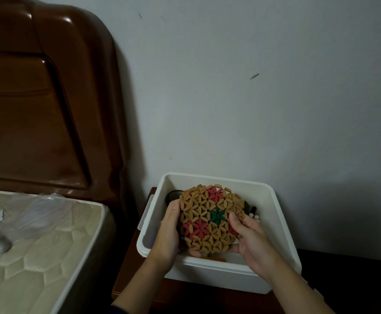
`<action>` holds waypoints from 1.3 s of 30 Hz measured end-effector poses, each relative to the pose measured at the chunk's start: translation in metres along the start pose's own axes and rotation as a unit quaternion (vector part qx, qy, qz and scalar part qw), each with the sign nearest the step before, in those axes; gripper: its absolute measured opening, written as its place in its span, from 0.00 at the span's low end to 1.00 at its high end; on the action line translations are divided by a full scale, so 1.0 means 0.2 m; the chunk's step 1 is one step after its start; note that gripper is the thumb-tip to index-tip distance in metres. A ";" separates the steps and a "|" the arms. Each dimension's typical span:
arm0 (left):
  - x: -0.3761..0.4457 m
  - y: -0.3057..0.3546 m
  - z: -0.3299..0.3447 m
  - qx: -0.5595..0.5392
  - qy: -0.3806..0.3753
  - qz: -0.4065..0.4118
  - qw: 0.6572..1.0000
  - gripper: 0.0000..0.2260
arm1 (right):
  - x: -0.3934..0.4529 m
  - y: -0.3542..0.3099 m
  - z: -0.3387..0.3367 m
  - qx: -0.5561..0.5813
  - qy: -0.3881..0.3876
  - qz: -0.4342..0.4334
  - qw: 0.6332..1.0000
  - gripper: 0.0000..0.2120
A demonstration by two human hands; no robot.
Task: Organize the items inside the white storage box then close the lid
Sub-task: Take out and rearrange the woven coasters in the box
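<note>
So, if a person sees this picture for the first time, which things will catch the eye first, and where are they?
The eye goes first to the round beaded mat with red and green flowers, held by the left hand and the right hand over the open white storage box. The box stands on a dark nightstand against the wall. At far left, a glossy brown headboard rises above a quilted mattress.

Setting: a home bedroom. Padded brown headboard [37,98] stands against a plain wall [252,87]. Quilted mattress [37,245] beside dark wooden nightstand [139,286].
</note>
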State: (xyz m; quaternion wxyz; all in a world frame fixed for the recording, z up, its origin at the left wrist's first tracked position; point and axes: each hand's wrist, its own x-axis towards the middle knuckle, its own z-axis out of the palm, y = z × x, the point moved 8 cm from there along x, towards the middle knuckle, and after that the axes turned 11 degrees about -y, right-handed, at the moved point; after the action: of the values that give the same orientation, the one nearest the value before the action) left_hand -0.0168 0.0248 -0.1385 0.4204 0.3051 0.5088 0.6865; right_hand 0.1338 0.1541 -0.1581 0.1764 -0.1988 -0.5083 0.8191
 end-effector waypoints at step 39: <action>-0.06 0.13 0.09 0.035 -0.021 0.097 0.994 0.22 | -0.01 -0.06 0.06 -0.031 0.016 -0.035 0.999 0.27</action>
State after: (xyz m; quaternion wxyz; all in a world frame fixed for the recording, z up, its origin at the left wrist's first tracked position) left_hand -0.0036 0.0187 -0.1080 0.3510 0.3818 0.4917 0.6994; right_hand 0.1297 0.1486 -0.1415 0.2067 -0.1994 -0.5375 0.7928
